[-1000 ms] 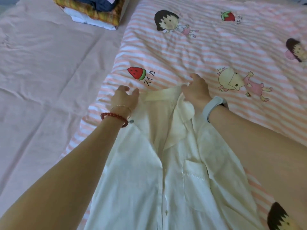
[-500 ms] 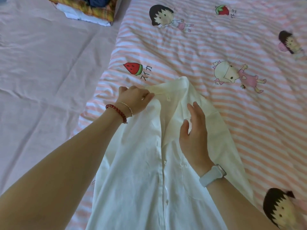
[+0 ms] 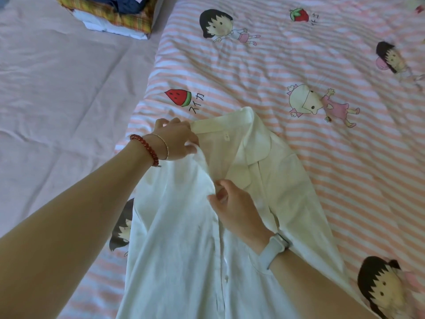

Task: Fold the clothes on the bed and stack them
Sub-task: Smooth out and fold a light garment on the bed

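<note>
A white button-up shirt point(image 3: 188, 238) lies front side up on the striped cartoon quilt point(image 3: 299, 65), collar pointing away from me. My left hand point(image 3: 176, 140), with a red bead bracelet on the wrist, grips the left end of the collar. My right hand point(image 3: 234, 203), with a pale watch band on the wrist, pinches the front placket edge just below the collar. The shirt's lower part runs out of the bottom of the view.
A stack of folded clothes point(image 3: 112, 17), plaid on top of white, sits at the far left on the plain pink sheet point(image 3: 57, 100). The quilt stretches to the right and far side.
My right hand moved from the collar down the shirt front and now pinches the placket. My left hand closed on the collar's left end. The collar is spread wider.
</note>
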The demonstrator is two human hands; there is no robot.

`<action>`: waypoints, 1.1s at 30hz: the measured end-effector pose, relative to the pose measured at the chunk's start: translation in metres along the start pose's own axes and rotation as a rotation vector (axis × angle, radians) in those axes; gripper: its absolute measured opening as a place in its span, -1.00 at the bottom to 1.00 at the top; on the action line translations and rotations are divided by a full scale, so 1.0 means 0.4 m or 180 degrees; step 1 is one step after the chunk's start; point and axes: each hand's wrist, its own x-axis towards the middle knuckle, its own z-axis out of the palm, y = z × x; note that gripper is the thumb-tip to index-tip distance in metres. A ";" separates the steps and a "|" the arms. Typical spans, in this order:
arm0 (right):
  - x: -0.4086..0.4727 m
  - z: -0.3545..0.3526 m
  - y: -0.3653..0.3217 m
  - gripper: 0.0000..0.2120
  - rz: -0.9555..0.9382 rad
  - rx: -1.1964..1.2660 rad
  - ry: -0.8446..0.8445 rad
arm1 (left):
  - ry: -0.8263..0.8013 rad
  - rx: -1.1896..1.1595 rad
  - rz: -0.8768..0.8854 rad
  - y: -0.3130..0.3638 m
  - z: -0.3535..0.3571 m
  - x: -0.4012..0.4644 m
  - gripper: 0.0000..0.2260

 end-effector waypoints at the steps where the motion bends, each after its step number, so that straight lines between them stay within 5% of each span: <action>1: -0.005 0.009 -0.001 -0.77 0.0067 0.0104 0.0017 | 0.0224 -0.0172 -0.0015 0.002 -0.003 0.004 -0.82; 3: -0.008 0.013 -0.004 -0.96 0.0062 0.0226 0.0320 | 0.0688 -0.0313 -0.0034 0.013 -0.005 0.016 -0.82; 6: 0.005 -0.006 -0.006 -0.97 0.0128 0.0437 0.0984 | 0.1387 -0.0198 -0.0245 0.042 0.007 0.035 -0.80; 11: 0.027 -0.049 0.020 -0.68 0.0408 -0.0502 0.0475 | 0.1534 -0.0008 -0.0658 0.106 0.051 0.039 -0.56; 16: -0.074 -0.029 0.019 -0.74 -0.0714 -0.0906 0.0978 | 0.2039 -0.1050 -0.1182 0.138 0.139 -0.108 -0.60; 20: -0.177 0.045 0.026 -0.65 -0.1013 -0.1338 0.0715 | 0.2141 -0.1305 -0.1509 0.159 0.252 -0.275 -0.58; 28: -0.388 0.101 0.063 -0.72 -0.0647 -0.1237 0.0860 | 0.1891 -0.2550 -0.2534 0.103 0.379 -0.505 -0.70; 33: -0.495 0.120 0.082 -0.61 -0.0321 -0.1889 0.0040 | 0.0756 -0.2669 -0.2413 0.110 0.390 -0.522 -0.81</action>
